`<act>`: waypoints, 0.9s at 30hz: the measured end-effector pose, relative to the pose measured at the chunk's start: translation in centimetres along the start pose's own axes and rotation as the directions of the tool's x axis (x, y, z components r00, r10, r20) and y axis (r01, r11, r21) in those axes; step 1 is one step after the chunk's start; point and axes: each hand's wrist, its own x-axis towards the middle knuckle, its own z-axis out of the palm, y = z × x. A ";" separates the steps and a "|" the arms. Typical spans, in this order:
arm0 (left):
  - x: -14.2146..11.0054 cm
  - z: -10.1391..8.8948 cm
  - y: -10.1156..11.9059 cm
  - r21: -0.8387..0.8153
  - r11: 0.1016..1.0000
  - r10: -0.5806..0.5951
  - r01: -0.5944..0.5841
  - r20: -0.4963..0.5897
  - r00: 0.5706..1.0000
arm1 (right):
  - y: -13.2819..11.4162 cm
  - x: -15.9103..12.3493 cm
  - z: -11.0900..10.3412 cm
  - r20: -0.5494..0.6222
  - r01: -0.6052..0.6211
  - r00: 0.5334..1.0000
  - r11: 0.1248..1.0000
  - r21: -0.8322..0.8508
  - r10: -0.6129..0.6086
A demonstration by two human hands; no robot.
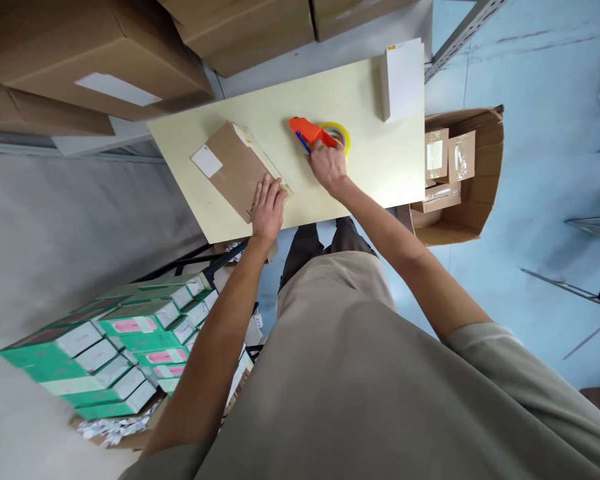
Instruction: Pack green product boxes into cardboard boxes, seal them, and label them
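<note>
On the pale table [365,170] lies a brown cardboard box [235,160] with a white label [207,161] on its left part. My left hand [269,208] rests on the box near its right end, fingers stretched out over the top. Close by, my right hand [327,167] is closed around the handle of an orange tape dispenser [306,127]. A roll of tape [347,137] with a yellow rim sits in the dispenser, and a small blue part shows at its side. The fingers of that hand partly hide the handle.
A tall white box [404,83] stands at the table's back right corner. Right of the table, an open carton [485,193] holds several small boxes. Large cartons [100,60] sit on a shelf behind; green-and-white boxes [125,347] are stacked at lower left.
</note>
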 end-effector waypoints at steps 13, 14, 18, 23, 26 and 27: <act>0.1 -4.6 -2.4 -0.020 0.985 0.172 -0.171 0.170 0.970 | 0.0 -6.6 0.4 -0.158 -0.196 0.952 0.917 0.349 0.263; 0.3 -5.0 -2.9 -0.034 0.983 0.185 -0.182 0.181 0.966 | -1.4 -7.5 0.4 -0.160 -0.212 0.940 0.884 0.416 0.301; 0.9 -5.4 -4.8 -0.075 0.969 0.245 -0.235 0.206 0.947 | -7.6 -10.3 2.0 0.031 -0.292 0.915 0.607 0.739 0.403; 0.6 -4.5 -5.8 -0.112 0.957 0.285 -0.268 0.194 0.939 | -12.3 -9.5 5.6 0.203 -0.318 0.915 0.315 0.895 0.348; 0.4 -4.5 -5.3 -0.145 0.947 0.312 -0.288 0.192 0.930 | -12.4 -8.0 6.5 0.210 -0.312 0.910 0.258 0.915 0.357; 0.7 -4.8 -5.1 -0.156 0.942 0.326 -0.298 0.194 0.925 | -12.2 -7.7 6.5 0.214 -0.315 0.907 0.247 0.916 0.364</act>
